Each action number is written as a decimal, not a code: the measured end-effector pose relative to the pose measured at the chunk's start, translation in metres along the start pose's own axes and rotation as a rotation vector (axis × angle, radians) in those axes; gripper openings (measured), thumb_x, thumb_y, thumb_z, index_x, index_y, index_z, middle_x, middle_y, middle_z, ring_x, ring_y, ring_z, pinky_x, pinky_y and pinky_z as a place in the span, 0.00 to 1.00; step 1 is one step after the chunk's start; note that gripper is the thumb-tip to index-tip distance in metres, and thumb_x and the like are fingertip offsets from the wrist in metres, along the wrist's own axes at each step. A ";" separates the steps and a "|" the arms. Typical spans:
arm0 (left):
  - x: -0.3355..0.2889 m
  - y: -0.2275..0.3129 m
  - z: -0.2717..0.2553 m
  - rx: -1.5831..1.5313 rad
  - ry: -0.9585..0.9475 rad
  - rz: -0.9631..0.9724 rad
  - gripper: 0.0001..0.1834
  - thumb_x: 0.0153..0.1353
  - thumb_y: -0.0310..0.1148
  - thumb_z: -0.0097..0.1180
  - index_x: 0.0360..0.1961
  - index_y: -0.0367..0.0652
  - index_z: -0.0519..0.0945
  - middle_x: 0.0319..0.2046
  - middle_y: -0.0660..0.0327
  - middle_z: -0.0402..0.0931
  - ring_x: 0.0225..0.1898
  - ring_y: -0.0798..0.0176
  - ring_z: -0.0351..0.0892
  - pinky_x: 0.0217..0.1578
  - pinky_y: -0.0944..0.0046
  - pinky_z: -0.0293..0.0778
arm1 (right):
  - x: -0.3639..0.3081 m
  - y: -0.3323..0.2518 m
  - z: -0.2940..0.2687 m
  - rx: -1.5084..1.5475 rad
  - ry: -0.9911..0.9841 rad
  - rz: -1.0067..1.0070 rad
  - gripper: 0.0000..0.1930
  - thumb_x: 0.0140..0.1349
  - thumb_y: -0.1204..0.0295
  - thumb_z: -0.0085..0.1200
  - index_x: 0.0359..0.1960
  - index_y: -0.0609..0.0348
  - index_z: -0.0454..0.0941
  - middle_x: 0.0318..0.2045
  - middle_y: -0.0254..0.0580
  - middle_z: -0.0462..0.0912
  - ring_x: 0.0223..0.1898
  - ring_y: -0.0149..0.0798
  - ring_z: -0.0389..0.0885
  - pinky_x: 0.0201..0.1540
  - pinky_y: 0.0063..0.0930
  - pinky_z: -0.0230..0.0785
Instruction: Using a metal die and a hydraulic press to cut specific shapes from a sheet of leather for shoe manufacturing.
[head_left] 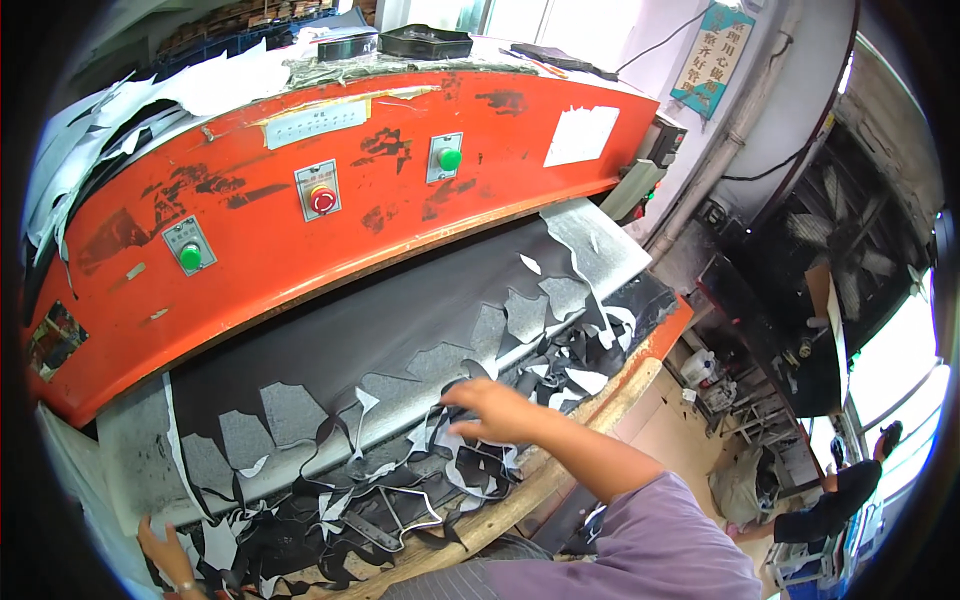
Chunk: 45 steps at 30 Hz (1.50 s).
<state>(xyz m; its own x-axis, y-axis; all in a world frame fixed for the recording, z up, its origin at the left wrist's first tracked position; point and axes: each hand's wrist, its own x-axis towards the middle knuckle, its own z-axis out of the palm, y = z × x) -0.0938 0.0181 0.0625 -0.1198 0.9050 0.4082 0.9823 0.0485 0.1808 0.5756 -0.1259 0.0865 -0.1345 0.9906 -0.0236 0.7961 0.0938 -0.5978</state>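
A dark sheet of material (370, 310) lies on the pale press bed (130, 470), with several pieces cut out along its near edge. My right hand (492, 410) reaches over that edge with its fingers apart, close to dark and white offcut strips (465, 465). Whether its fingertips touch a strip, I cannot tell. At the lower left, my left hand (165, 555) is beside the bed's near corner, fingers apart and nothing visible in them. Between the hands, a metal-edged cutting die (395, 520) rests among the tangled scraps.
Above the bed spans a red press beam (370, 190) with green buttons (447, 159) and a red button (322, 200). A worn wooden rail (590, 425) borders the scraps on my side. Another person (830, 510) is at the far right, near a pale sack (742, 485).
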 end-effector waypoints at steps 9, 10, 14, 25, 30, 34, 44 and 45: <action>-0.016 0.240 0.073 -0.060 -0.170 0.183 0.26 0.68 0.43 0.43 0.62 0.41 0.68 0.64 0.48 0.62 0.67 0.46 0.58 0.66 0.47 0.50 | -0.012 0.064 0.009 -0.376 -0.090 -0.107 0.11 0.57 0.67 0.52 0.41 0.53 0.71 0.35 0.41 0.77 0.37 0.46 0.81 0.36 0.40 0.73; -0.025 0.261 0.069 0.131 -0.113 0.212 0.25 0.68 0.43 0.42 0.62 0.43 0.68 0.64 0.50 0.63 0.67 0.46 0.58 0.66 0.45 0.50 | -0.025 0.077 0.006 -0.377 -0.097 -0.124 0.09 0.58 0.70 0.50 0.41 0.52 0.71 0.33 0.40 0.77 0.33 0.46 0.81 0.34 0.40 0.73; -0.036 0.244 0.066 0.087 -0.108 0.175 0.24 0.67 0.41 0.42 0.61 0.43 0.70 0.65 0.51 0.63 0.67 0.47 0.57 0.65 0.43 0.50 | -0.081 0.091 -0.042 -0.436 -0.265 -0.081 0.08 0.56 0.73 0.48 0.38 0.51 0.71 0.33 0.39 0.77 0.38 0.43 0.82 0.36 0.40 0.73; -0.023 0.225 0.071 -0.290 0.068 0.196 0.21 0.64 0.35 0.50 0.55 0.34 0.73 0.55 0.46 0.72 0.58 0.45 0.68 0.60 0.51 0.59 | -0.062 0.223 -0.157 -0.164 0.423 0.366 0.23 0.57 0.57 0.60 0.46 0.62 0.78 0.44 0.54 0.79 0.47 0.53 0.77 0.51 0.41 0.69; 0.076 0.190 0.088 -0.159 0.037 -0.060 0.26 0.62 0.44 0.55 0.52 0.32 0.74 0.51 0.43 0.74 0.55 0.43 0.71 0.58 0.54 0.64 | 0.010 0.286 -0.184 -0.244 0.441 0.961 0.35 0.49 0.50 0.66 0.45 0.75 0.76 0.47 0.63 0.78 0.51 0.55 0.77 0.54 0.44 0.67; 0.111 0.194 0.110 0.106 -0.199 -0.376 0.35 0.57 0.52 0.58 0.53 0.29 0.73 0.49 0.38 0.75 0.54 0.39 0.73 0.56 0.50 0.66 | 0.025 0.297 -0.199 0.021 0.285 1.029 0.39 0.42 0.46 0.69 0.42 0.74 0.78 0.43 0.65 0.81 0.43 0.61 0.80 0.48 0.46 0.71; 0.155 0.154 0.105 0.270 -0.371 -0.445 0.47 0.49 0.71 0.54 0.45 0.28 0.78 0.46 0.33 0.75 0.54 0.35 0.73 0.55 0.49 0.67 | 0.021 0.280 -0.156 -0.470 0.439 1.040 0.26 0.67 0.48 0.40 0.42 0.61 0.78 0.38 0.58 0.83 0.44 0.56 0.82 0.46 0.48 0.72; 0.157 0.148 0.116 0.286 -0.374 -0.382 0.44 0.54 0.69 0.50 0.42 0.28 0.80 0.43 0.32 0.76 0.51 0.33 0.73 0.53 0.47 0.68 | 0.018 0.280 -0.155 -0.521 0.436 1.031 0.25 0.68 0.49 0.38 0.41 0.60 0.78 0.36 0.56 0.83 0.42 0.56 0.82 0.45 0.48 0.73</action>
<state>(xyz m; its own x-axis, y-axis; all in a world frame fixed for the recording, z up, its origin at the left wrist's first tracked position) 0.0496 0.2164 0.0494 -0.4641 0.8857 0.0098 0.8856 0.4642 -0.0161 0.8877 -0.0666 0.0428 0.8238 0.5658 0.0340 0.5668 -0.8213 -0.0647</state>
